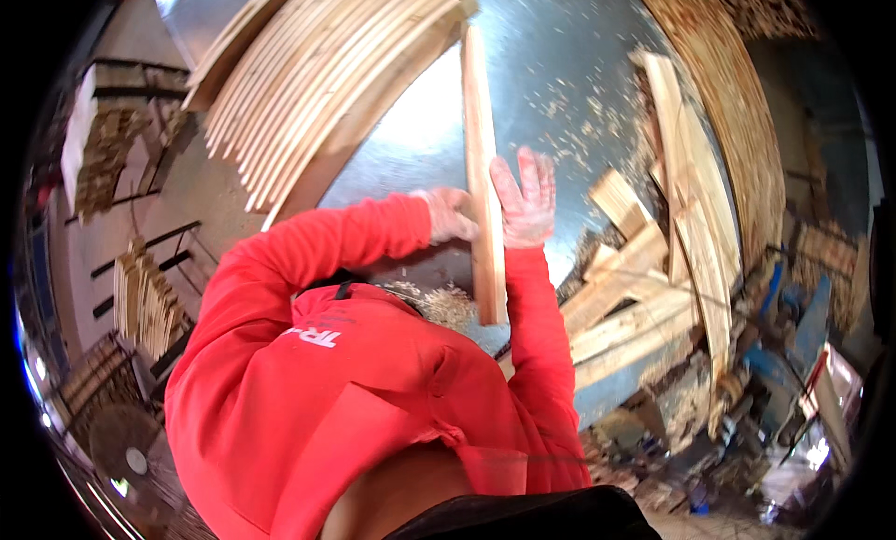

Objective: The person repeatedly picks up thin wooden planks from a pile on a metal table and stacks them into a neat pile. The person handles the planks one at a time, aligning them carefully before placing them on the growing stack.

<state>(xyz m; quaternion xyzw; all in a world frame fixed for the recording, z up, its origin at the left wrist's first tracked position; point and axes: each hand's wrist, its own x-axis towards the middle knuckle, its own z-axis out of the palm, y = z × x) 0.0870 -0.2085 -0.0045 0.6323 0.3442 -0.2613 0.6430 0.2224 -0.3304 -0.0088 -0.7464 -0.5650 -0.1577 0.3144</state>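
Observation:
A narrow wooden board (479,148) stretches away from my body over the metal table. My left hand (450,215) meets the board's left side, its fingers bent against the wood. On the other side is my right hand (525,199), fingers stretched out and pointing away from me, with the thumb side beside the board's edge. Both hands look pale and dusty, or thinly gloved; I cannot tell which. To the left of the board lies a row of similar wooden boards (327,83), packed side by side.
The metal table (551,36) is strewn with wood shavings (583,106). Loose offcuts (625,274) and long strips (686,157) lie heaped on the right, beside a wood panel (737,101). More stacked wood (145,302) stands at the left, and a cluttered blue machine (793,339) at the lower right.

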